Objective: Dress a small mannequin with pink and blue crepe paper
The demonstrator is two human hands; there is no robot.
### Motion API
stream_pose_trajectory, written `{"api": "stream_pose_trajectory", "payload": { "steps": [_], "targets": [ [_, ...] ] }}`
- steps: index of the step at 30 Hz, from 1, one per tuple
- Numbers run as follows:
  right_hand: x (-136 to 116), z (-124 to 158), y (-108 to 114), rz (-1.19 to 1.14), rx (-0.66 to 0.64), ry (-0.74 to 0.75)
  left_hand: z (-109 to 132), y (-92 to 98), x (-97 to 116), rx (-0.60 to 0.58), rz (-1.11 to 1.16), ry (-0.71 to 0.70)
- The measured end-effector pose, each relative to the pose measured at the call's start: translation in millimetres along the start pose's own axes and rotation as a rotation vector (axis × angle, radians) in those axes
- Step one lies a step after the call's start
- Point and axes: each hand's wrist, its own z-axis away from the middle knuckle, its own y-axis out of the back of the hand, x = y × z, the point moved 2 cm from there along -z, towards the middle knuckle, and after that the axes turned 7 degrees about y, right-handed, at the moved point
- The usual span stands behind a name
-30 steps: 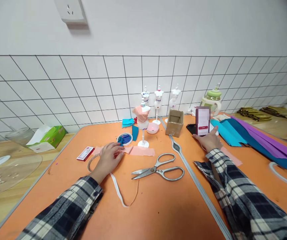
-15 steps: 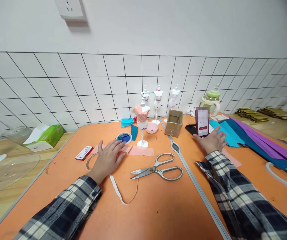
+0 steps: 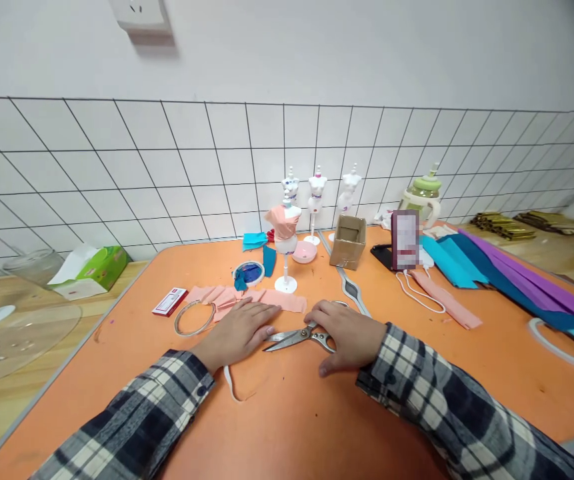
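Where they show, the scissors (image 3: 303, 334) look silver-grey.

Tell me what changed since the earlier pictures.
The right hand left the side of the smartphone, moving left and toward the person, and now lies over the handle end of the scissors. The left hand shifted right, nearer their blades. The peach-draped dress form, smartphone and cardboard box stayed put.

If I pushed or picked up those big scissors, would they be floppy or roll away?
The scissors look like metal, so they'll probably feel stiff and rather heavy for their size. Their blades stand slightly apart at a pivot, so they might swing when lifted. The flat shape suggests sliding, not rolling, if pushed.
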Motion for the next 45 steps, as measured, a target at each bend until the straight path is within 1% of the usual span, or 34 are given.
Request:
{"api": "stream_pose_trajectory", "payload": {
  "steps": [2, 4, 6, 10, 13, 16, 18, 21, 24, 26, 28, 29, 30, 31, 32, 33, 34, 36, 38, 42, 45],
  "targets": [
    [7.1, 6.6, -0.4, -0.006, -0.037, -0.017, 1.5, 0.7, -7.4, 0.03, 0.031, 0.027],
    [13.6, 11.9, 3.3, 0.029, -0.054, -0.067, 1.4, -0.3, -14.2, 0.089, 0.031, 0.069],
    [16.3, 15.1, 7.8, 0.094, -0.05, -0.142, -0.3, -2.0, -19.3, 0.132, -0.001, 0.109],
    [17.4, 18.5, 13.2, 0.244, -0.06, -0.315, -3.5, -0.4, -22.9, 0.144, -0.073, 0.127],
    [25.2, 20.2, 15.7, 0.307, -0.05, -0.413, -3.7, 5.7, -19.5, 0.157, -0.093, 0.094],
    [40.9, 21.0, 19.3, 0.34, -0.029, -0.486, -3.2, 10.5, -10.8, 0.158, -0.103, 0.009],
    [51.8, 21.2, 21.9, 0.332, -0.029, -0.51, -3.0, 11.9, -3.8, 0.159, -0.105, -0.044],
    [62.5, 22.0, 26.3, 0.289, -0.014, -0.521, -2.8, 12.1, 4.2, 0.143, -0.106, -0.081],
    [61.8, 23.7, 29.0, 0.288, -0.027, -0.549, -2.3, 11.6, 7.7, 0.136, -0.087, -0.096],
    [53.2, 23.6, 28.8, 0.332, -0.003, -0.58, -1.9, 10.4, 8.9, 0.127, -0.056, -0.094],
    [36.8, 19.4, 26.0, 0.386, 0.112, -0.537, -1.9, 7.6, 10.6, 0.101, -0.013, -0.088],
    [26.2, 15.3, 22.9, 0.399, 0.19, -0.458, -2.1, 5.8, 11.8, 0.087, 0.007, -0.089],
    [14.8, 9.9, 17.9, 0.373, 0.248, -0.337, -2.4, 3.9, 13.0, 0.078, 0.024, -0.093],
    [3.9, 3.8, 11.0, 0.313, 0.261, -0.196, -2.6, 2.1, 14.1, 0.071, 0.036, -0.1],
    [-5.7, -2.4, 3.1, 0.261, 0.243, -0.059, -2.8, 0.6, 14.9, 0.064, 0.042, -0.107],
    [-12.4, -8.1, -4.4, 0.229, 0.228, 0.022, -2.8, -0.6, 15.3, 0.055, 0.043, -0.116],
    [-16.1, -13.0, -11.3, 0.212, 0.206, 0.064, -2.5, -1.3, 15.1, 0.046, 0.041, -0.125],
    [-15.4, -19.9, -20.8, 0.192, 0.168, 0.066, -0.8, -1.0, 12.9, 0.023, 0.028, -0.149],
    [-8.0, -22.1, -23.3, 0.161, 0.135, 0.039, 1.9, 1.4, 8.4, 0.006, 0.009, -0.178],
    [7.1, -18.2, -15.7, 0.103, 0.105, 0.017, 6.8, 8.9, -3.8, 0.007, -0.027, -0.176],
    [11.9, -15.6, -12.0, 0.077, 0.118, -0.019, 7.3, 12.1, -10.0, 0.014, -0.015, -0.144]
  ]
}}
